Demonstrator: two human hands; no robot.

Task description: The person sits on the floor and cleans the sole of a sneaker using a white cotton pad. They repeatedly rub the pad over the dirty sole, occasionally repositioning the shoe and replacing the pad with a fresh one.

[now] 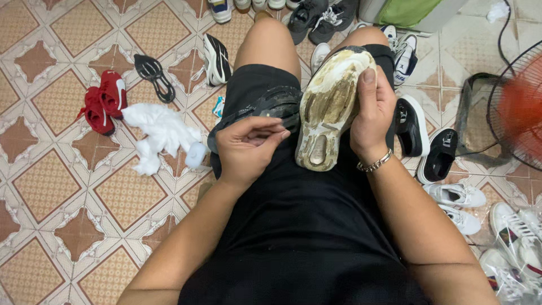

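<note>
- The right hand (370, 121) holds a dirty shoe (330, 107) upright on the person's lap, sole turned up toward the camera; its fingers (368, 85) are wrapped around the shoe's right edge, gripping it.
- The shoe's sole is whitish and stained brown and yellow, with the heel end resting against the black shorts (265, 93).
- The left hand (248, 147) hovers just left of the shoe, over the lap; its fingers (271, 133) are curled loosely inward with the tips pinched together. Whether they hold anything small I cannot tell.
- A silver bracelet (374, 164) sits on the right wrist, just below the shoe.
- A dark shoe (265, 107) lies across the left thigh, just left of the dirty shoe and partly behind the left hand.
- On the tiled floor (62, 186), well left of the dirty shoe, lies a crumpled white cloth (161, 133) with a small white bottle (196, 154) at its edge.
- Farther left of the cloth sits a pair of red shoes (104, 107); a black insole (153, 76) lies between them and a black-and-white sneaker (217, 59).
- Right of the dirty shoe stand black slip-on shoes (415, 127), and below them white sneakers (457, 195).
- A fan (516, 107) with a blurred red centre stands at the far right.
- More sneakers (322, 17) line the floor beyond the knees.
</note>
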